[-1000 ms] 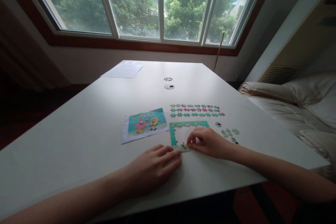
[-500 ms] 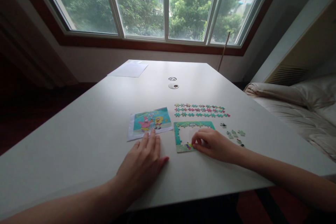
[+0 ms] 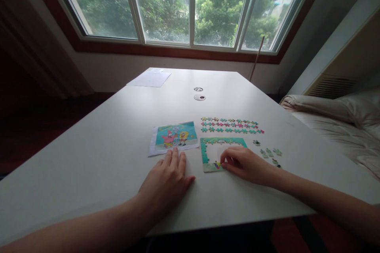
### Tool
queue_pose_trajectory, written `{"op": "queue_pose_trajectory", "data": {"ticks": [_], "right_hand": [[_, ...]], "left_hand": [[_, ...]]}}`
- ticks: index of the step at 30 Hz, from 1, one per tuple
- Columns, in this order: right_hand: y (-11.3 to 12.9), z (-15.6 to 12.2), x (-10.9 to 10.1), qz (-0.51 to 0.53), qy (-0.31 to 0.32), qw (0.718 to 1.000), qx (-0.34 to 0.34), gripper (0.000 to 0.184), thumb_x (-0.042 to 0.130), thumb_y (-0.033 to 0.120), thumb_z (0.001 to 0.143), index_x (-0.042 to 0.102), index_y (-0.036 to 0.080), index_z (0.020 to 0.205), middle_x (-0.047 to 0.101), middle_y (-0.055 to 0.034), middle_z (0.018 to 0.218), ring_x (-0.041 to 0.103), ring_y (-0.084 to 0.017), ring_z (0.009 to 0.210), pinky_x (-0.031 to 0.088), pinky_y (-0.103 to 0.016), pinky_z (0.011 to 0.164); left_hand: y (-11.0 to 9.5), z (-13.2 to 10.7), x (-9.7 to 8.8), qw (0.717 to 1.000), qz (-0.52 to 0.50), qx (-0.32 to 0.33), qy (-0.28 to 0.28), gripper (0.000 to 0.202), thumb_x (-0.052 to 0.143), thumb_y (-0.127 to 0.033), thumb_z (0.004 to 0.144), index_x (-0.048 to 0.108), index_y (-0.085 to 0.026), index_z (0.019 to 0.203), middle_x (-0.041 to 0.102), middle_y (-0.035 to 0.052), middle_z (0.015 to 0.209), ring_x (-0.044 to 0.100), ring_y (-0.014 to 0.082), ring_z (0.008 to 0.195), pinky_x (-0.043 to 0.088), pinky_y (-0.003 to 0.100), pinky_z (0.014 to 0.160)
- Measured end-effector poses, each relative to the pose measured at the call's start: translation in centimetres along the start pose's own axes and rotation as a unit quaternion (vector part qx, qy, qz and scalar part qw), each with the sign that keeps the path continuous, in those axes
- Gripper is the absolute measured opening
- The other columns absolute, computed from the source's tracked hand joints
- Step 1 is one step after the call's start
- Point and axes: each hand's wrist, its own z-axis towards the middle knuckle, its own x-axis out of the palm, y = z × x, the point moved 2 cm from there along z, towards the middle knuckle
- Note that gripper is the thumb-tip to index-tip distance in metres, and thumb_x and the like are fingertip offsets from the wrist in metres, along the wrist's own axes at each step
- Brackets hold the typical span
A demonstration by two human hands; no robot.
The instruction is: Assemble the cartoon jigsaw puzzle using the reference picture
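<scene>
My left hand [image 3: 169, 176] lies flat on the white table, fingers spread, its fingertips at the lower edge of a printed cartoon picture sheet [image 3: 162, 141]. A jigsaw puzzle [image 3: 208, 168] is just to the right, its border joined and most of its middle unfilled. Over its lower right part is my right hand [image 3: 243, 164], thumb and index finger pinched on a small puzzle piece at the lower inside edge. Fingers hide most of that piece. Colourful filled-in puzzle pieces [image 3: 217, 165] show just left of the pinch.
Loose puzzle pieces [image 3: 228, 125] lie in three rows behind the puzzle. Several more pieces [image 3: 269, 152] sit to the right, near my right forearm. Farther back are two round inserts [image 3: 200, 97] and a white sheet [image 3: 152, 78]. A cushioned seat [image 3: 326, 122] stands at the right.
The whole view has shifted slightly, so the table and its things appear a little farther right. Both hands keep nearly the same places, the right still pinching at the puzzle's lower inside edge.
</scene>
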Motion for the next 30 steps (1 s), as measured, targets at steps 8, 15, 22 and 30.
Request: {"op": "queue_pose_trajectory", "data": {"ticks": [8, 15, 22, 30], "right_hand": [[0.2, 0.0, -0.2, -0.005, -0.001, 1.0, 0.001, 0.01, 0.051, 0.017, 0.079, 0.059, 0.019, 0.084, 0.056, -0.0007, 0.072, 0.049, -0.011, 0.064, 0.038, -0.023, 0.063], [0.2, 0.1, -0.1, -0.01, 0.005, 1.0, -0.007, 0.008, 0.052, 0.02, 0.08, 0.059, 0.019, 0.084, 0.056, -0.0005, 0.07, 0.05, -0.012, 0.065, 0.038, -0.024, 0.064], [-0.8, 0.2, -3.0, -0.005, -0.038, 0.999, 0.003, 0.012, 0.049, 0.027, 0.083, 0.057, 0.018, 0.08, 0.059, -0.0011, 0.071, 0.049, -0.01, 0.061, 0.038, -0.021, 0.059], [-6.6, -2.7, -9.0, -0.045, 0.063, 0.989, 0.129, 0.022, 0.051, 0.038, 0.079, 0.062, 0.019, 0.078, 0.059, -0.0014, 0.066, 0.05, -0.012, 0.058, 0.038, -0.023, 0.055]], "left_hand": [[0.0, 0.0, -0.3, 1.0, -0.013, -0.004, -0.008, 0.054, 0.047, -0.038, 0.084, 0.052, 0.004, 0.117, 0.05, 0.0314, 0.119, 0.048, 0.0371, 0.112, 0.046, 0.045, 0.085], [0.1, 0.0, -0.2, 1.0, 0.004, 0.003, -0.015, 0.053, 0.045, -0.039, 0.085, 0.053, 0.004, 0.116, 0.051, 0.0306, 0.117, 0.049, 0.0374, 0.112, 0.045, 0.046, 0.086], [0.2, -0.1, -0.1, 1.0, -0.014, -0.009, -0.025, 0.051, 0.045, -0.039, 0.084, 0.054, 0.002, 0.115, 0.052, 0.0292, 0.117, 0.05, 0.0373, 0.11, 0.045, 0.047, 0.085], [0.3, -0.1, 0.0, 1.0, 0.02, -0.007, -0.013, 0.053, 0.044, -0.04, 0.085, 0.054, 0.001, 0.117, 0.051, 0.0288, 0.119, 0.05, 0.037, 0.11, 0.045, 0.046, 0.085]]}}
